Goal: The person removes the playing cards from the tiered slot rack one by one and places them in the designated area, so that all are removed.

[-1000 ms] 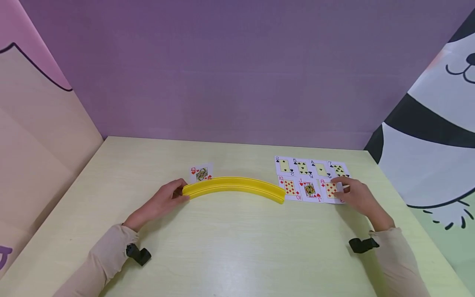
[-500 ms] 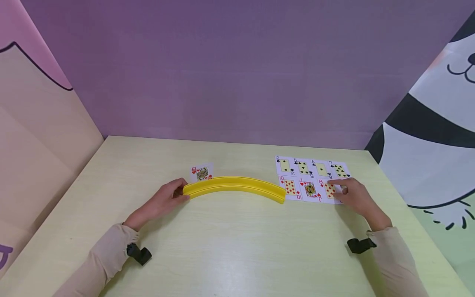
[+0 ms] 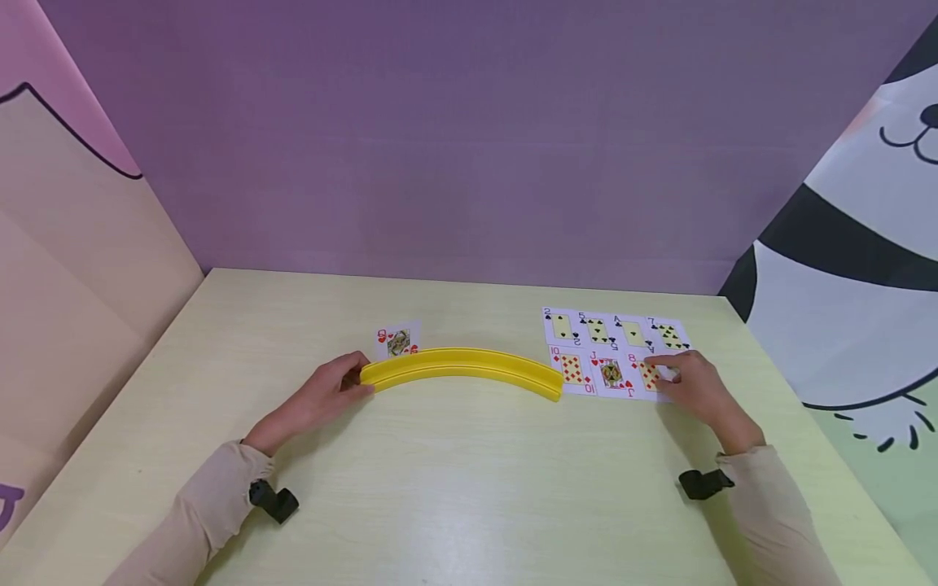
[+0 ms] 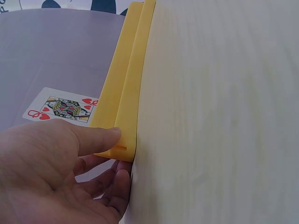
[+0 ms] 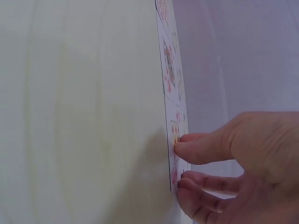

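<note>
My left hand (image 3: 330, 391) grips the left end of a yellow curved playing card holder (image 3: 462, 364), with the thumb on its front face in the left wrist view. A queen of hearts card (image 4: 67, 107) shows behind the holder, its lower part hidden. On the right, my right hand (image 3: 696, 387) has thumb and index fingertips on an eight of diamonds card (image 3: 648, 376), which lies flat. In the right wrist view the thumb (image 5: 196, 149) touches that card. A jack of hearts (image 3: 611, 373) lies left of it, then a ten of diamonds (image 3: 572, 370).
Behind these cards runs a row of black-suited cards (image 3: 597, 330): two, five, ace and seven. The holder's right end covers a corner of the ten. A pale wooden table (image 3: 454, 472) carries everything, with a purple backdrop (image 3: 469, 146) behind.
My right hand has shifted a little left over the eight of diamonds, and that card has slid slightly left toward the jack. The left hand and the holder have stayed put.
</note>
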Motion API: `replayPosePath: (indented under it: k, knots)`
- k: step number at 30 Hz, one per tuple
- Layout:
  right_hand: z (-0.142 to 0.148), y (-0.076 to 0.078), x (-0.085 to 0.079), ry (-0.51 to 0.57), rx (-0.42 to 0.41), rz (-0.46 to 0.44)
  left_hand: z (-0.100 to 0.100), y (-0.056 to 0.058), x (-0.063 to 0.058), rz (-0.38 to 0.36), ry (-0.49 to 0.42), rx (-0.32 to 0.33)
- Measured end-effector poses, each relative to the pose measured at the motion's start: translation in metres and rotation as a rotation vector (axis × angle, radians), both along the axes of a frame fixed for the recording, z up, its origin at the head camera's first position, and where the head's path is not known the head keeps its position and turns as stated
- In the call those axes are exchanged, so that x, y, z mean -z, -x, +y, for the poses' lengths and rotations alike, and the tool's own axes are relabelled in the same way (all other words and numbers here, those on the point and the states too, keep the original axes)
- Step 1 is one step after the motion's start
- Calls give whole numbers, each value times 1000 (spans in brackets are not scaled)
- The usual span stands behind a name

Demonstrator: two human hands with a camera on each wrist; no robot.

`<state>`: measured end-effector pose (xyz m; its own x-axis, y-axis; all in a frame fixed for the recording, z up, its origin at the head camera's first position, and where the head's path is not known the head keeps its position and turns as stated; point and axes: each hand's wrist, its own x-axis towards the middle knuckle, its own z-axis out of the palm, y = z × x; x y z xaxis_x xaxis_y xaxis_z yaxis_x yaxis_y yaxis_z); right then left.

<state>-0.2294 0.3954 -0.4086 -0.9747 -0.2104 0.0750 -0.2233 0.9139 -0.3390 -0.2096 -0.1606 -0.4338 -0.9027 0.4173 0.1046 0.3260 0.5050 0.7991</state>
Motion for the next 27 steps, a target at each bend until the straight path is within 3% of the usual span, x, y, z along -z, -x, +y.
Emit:
replayPosePath:
  k: [13,21,27]
  knots:
    - [-6,-2,-7,18,27,22,-1,-1,-2,-10,14,-6]
    - [-17,-5,-18,41,13,134,0,-1,-1,-4,4,-4]
    - [-41,-9,-33,60,-15,203,0,0,0,-6,1,-4]
